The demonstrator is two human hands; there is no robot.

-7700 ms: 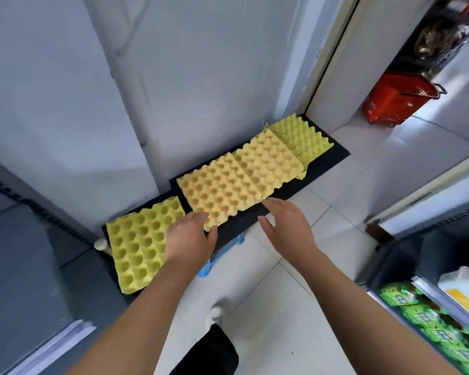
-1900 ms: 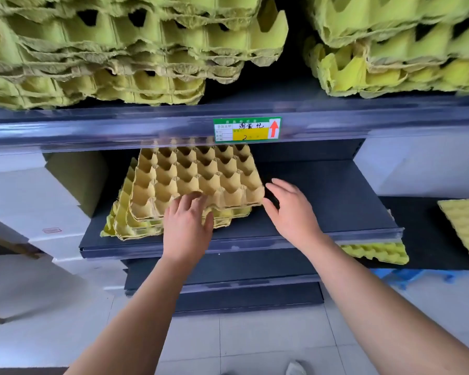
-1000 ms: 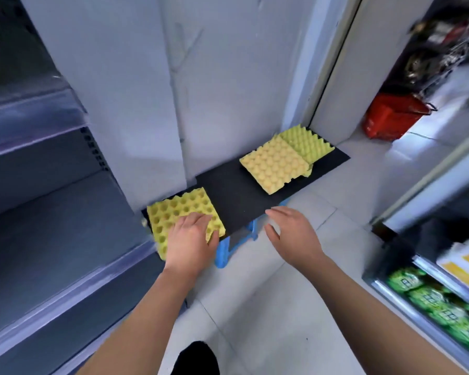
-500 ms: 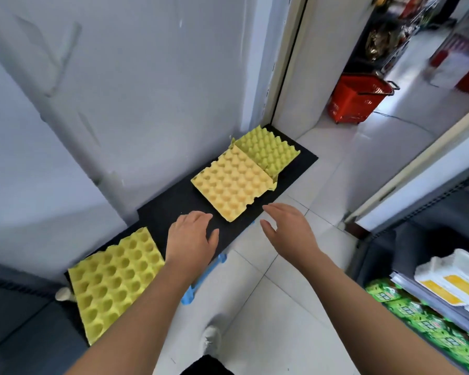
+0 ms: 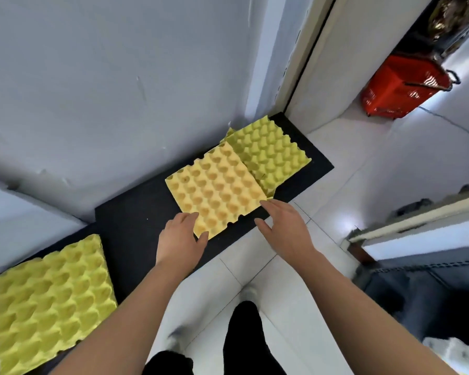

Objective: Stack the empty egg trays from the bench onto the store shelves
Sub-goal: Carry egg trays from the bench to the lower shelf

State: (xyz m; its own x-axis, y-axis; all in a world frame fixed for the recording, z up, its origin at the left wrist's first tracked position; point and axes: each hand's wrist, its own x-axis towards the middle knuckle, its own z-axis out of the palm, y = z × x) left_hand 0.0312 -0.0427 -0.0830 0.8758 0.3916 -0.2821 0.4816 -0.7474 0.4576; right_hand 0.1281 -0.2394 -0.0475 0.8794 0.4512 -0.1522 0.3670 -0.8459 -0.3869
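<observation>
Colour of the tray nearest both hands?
Orange-yellow: the egg tray, clearest in the head view.

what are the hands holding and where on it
Nothing is clearly held. The left hand brackets the near corner of the orange egg tray, grip not visibly closed; the right hand is open beside it.

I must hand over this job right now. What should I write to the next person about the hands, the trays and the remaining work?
Left hand: open, fingers touching the near left corner of the orange tray.
Right hand: open, fingertips at its near right corner.
Trays: it lies on the black bench, overlapping a green tray at the far end; another green tray lies at the left end.
Done: one tray has gone from the bench to the shelf, now out of view.
Left: lift the orange tray, then both green ones.
</observation>
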